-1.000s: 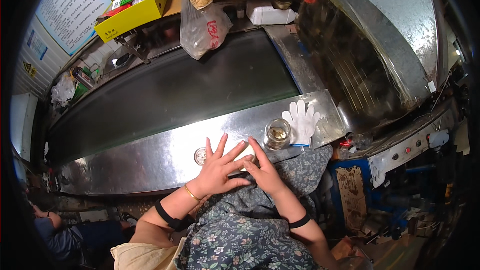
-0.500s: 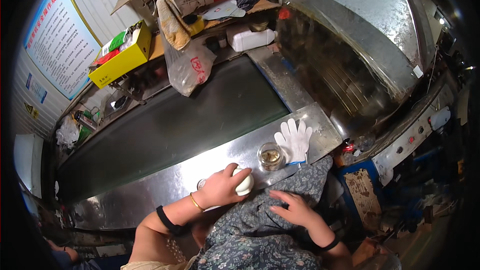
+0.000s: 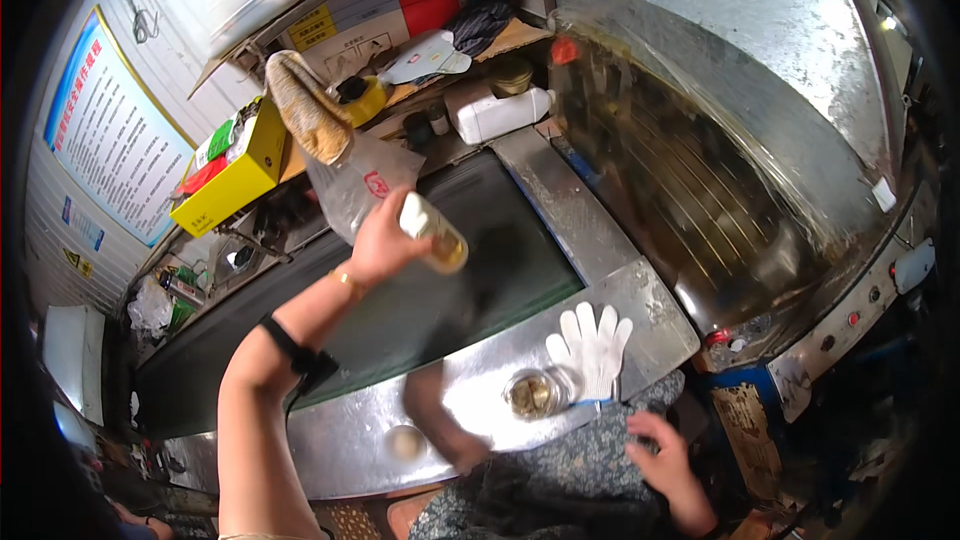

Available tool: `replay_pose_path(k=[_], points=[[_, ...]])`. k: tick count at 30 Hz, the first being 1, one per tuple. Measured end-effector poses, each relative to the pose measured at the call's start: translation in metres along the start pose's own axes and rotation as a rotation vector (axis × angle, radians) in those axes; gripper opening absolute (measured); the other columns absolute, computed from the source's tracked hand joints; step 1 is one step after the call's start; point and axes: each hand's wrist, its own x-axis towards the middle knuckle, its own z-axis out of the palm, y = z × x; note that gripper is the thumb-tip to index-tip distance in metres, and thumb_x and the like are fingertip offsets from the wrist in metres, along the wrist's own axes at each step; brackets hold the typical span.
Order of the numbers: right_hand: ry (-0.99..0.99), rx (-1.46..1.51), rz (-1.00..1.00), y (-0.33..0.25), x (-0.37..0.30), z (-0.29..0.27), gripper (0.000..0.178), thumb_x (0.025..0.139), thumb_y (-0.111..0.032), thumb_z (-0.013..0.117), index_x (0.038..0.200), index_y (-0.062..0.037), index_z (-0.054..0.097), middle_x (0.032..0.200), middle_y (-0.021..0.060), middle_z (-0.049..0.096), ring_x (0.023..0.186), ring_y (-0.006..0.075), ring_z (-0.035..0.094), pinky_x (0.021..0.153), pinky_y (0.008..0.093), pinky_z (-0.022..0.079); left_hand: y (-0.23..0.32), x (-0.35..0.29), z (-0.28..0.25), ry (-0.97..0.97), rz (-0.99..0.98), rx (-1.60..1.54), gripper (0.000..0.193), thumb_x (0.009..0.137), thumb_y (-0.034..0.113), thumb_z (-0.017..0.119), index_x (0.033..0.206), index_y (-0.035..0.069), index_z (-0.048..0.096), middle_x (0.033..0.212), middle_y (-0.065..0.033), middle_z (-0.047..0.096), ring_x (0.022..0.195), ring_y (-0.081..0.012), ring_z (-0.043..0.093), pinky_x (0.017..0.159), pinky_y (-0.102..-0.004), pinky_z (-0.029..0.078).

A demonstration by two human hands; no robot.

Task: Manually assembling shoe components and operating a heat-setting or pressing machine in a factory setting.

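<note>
My left hand (image 3: pixel 385 245) is closed around a clear bottle (image 3: pixel 447 248) with a white cap and yellowish contents. It holds the bottle tilted above the dark belt (image 3: pixel 480 200). My right hand (image 3: pixel 665 460) is beside the floral apron (image 3: pixel 570 480), fingers apart and loosely curled, with nothing seen in them. On the metal ledge (image 3: pixel 345 420) stands an open glass jar (image 3: pixel 533 395) with small pale pieces inside. A white glove (image 3: pixel 592 350) lies flat next to the jar. A small round pale thing (image 3: pixel 405 443) farther left on the ledge is blurred.
Behind the belt, a shelf carries a yellow box (image 3: pixel 228 175), a hanging cloth (image 3: pixel 308 105), a plastic bag (image 3: pixel 345 190) and a white container (image 3: pixel 495 112). A metal hood with plastic sheeting (image 3: pixel 740 130) stands at the right, above a panel with knobs (image 3: pixel 850 320).
My left hand has lifted from the ledge by my lap and moved forward over the belt, carrying the bottle. My right hand has shifted right, away from the middle of the apron.
</note>
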Motion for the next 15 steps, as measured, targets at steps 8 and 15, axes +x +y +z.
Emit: replay_pose_path(k=[8, 15], points=[[0.218, -0.506, -0.487, 0.041, 0.012, 0.030, 0.012, 0.090, -0.018, 0.067, 0.091, -0.0056, 0.065, 0.085, 0.0119, 0.064, 0.072, 0.0296, 0.058, 0.065, 0.0422, 0.046, -0.083, 0.203, 0.104, 0.255, -0.340, 0.143, 0.093, 0.063, 0.031, 0.085, 0.145, 0.015, 0.042, 0.132, -0.0241, 0.051, 0.119, -0.0393, 0.057, 0.102, -0.0418, 0.048], [0.314, -0.687, -0.601, 0.051, 0.024, 0.040, 0.022, 0.098, -0.028, 0.057, 0.089, -0.0105, 0.066, 0.079, 0.0046, 0.061, 0.064, 0.0202, 0.052, 0.061, 0.0375, 0.041, -0.156, 0.274, 0.139, 0.239, -0.482, 0.179, 0.092, 0.067, 0.034, 0.083, 0.146, 0.015, 0.041, 0.131, -0.0248, 0.052, 0.120, -0.0386, 0.057, 0.102, -0.0420, 0.048]])
